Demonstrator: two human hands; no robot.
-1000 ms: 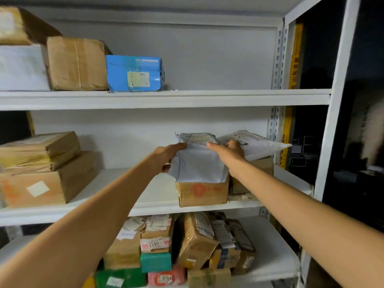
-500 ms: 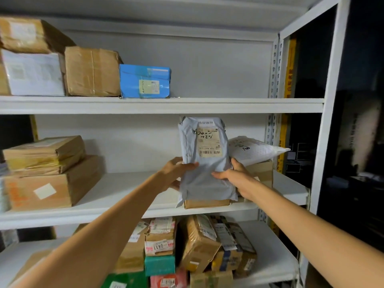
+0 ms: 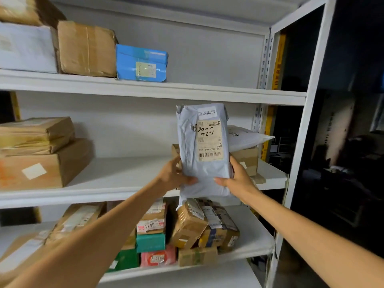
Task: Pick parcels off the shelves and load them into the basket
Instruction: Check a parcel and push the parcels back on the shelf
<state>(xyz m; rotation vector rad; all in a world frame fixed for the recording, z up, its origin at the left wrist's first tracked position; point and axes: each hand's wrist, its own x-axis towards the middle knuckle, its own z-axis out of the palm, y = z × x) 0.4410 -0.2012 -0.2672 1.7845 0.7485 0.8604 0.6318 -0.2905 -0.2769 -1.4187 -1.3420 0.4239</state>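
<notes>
A: Lifted off the brown carton [image 3: 175, 149] since a second ago and stood on end, label side turned to face the camera.

B: Meaning the grey mailer [image 3: 187, 154]. Biggest first, though?

A: Facing a white metal rack [image 3: 124, 177], three shelves in view. Up top, from the left: a white box [image 3: 25, 48], a taped carton [image 3: 87, 48] and a blue box [image 3: 141, 63], side by side. On the middle shelf at left, a big brown box [image 3: 41, 169] under a stack of flat parcels [image 3: 35, 134]. At right, beside the brown carton, a second carton [image 3: 247, 159] with a white poly bag [image 3: 245, 138] lying on top. On the lowest shelf, a crowded pile of small cartons, a teal box [image 3: 150, 243] and a pink box [image 3: 158, 258] among them.

B: And the mailer's place?

A: Up in the air before the right half of the middle shelf, upright, hiding most of the brown carton, bottom edge hanging below the shelf lip.

B: Hands?

A: Left hand [image 3: 174, 177] gripping the lower left edge, thumb across the front, remaining fingers hidden behind. Right hand [image 3: 239, 177] gripping the lower right edge likewise, thumb on the front, fingers round the side.

B: Smallest?

A: A beige shipping label [image 3: 209, 140] high on the front, with black handwriting and a barcode at its foot.
</notes>
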